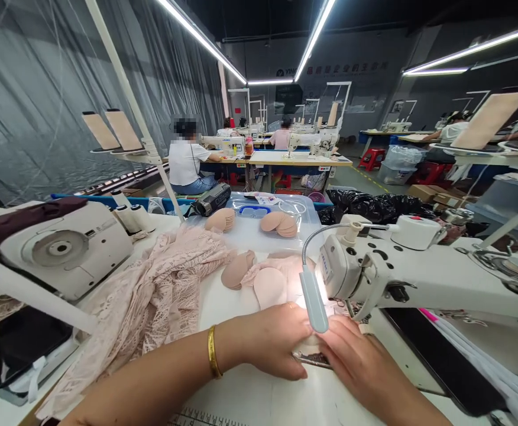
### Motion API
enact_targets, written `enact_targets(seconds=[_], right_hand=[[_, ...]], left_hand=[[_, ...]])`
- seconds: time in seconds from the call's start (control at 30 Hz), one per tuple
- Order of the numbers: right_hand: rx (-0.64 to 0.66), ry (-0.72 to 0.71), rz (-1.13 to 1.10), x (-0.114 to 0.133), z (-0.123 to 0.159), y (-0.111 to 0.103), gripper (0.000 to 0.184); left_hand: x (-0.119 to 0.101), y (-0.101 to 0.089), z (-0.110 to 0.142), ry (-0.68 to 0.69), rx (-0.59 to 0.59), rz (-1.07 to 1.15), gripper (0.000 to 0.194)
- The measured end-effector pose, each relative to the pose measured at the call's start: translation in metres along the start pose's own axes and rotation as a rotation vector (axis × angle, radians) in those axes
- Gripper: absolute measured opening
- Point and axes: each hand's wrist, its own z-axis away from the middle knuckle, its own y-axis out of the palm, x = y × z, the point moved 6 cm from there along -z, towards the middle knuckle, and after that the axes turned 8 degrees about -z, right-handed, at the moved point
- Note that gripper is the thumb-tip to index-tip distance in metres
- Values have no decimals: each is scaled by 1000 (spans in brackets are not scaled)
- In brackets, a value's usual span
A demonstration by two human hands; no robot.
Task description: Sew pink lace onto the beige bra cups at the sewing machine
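Note:
My left hand lies palm down at the needle area of a white sewing machine, thumb spread from the fingers. My right hand rests opposite, fingers stretched out flat and close together. Between and beneath both hands is pale pink fabric, mostly covered. A grey lamp head on a bendy neck hides the needle and some fingertips. Just beyond my left hand lies a light pink bra cup with lace around it. Darker beige cups sit beside it.
A heap of pale pink lace covers the table's left side. Stacked beige pads stand on a clear plastic box lid behind. A black phone-like slab lies right of the machine. Another machine stands left; people sit at machines farther back.

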Motion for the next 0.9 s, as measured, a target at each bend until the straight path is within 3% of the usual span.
enact_targets(seconds=[0.1,0.2,0.43,0.63,0.77,0.9], right_hand=[[75,123,66,-20,5,9,42],[38,185,85,-33,11,7,45],[49,129,65,-28,10,7,56],[37,145,135,-32,14,8,61],[96,102,136,-34,17,11,61],[53,140,156,-41,22,13,58]], left_hand=[[2,-1,6,-56,64,-58,30],[3,0,6,-103,66,-120,31],[3,7,1,-48,-21,-200,19],[7,16,0,-72,-103,-295,27],[8,21,0,-47,-182,-297,29],[7,23,2,-35,-221,-326,27]])
